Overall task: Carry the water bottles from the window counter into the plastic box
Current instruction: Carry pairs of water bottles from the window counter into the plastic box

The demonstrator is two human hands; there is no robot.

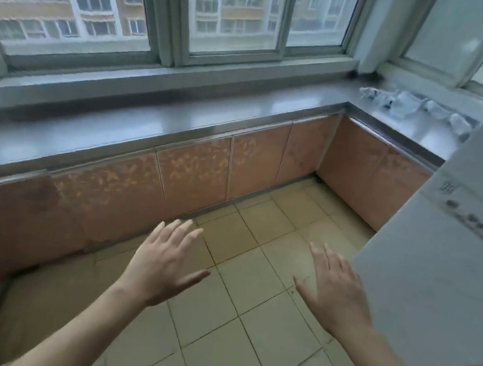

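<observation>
Both hands, the left hand (162, 261) and the right hand (336, 290), are held out flat and spread above the tiled floor (246, 321), nothing gripped. Water bottles (413, 105) are seen, blurred, on the window counter (243, 112), far right, well apart.

Both hands, left hand (162, 261) and right hand (335, 290), hang flat and empty over the tiled floor (246, 321). Clear water bottles (416, 106) lie on the desk (155, 128) by the window, well apart from them.
</observation>
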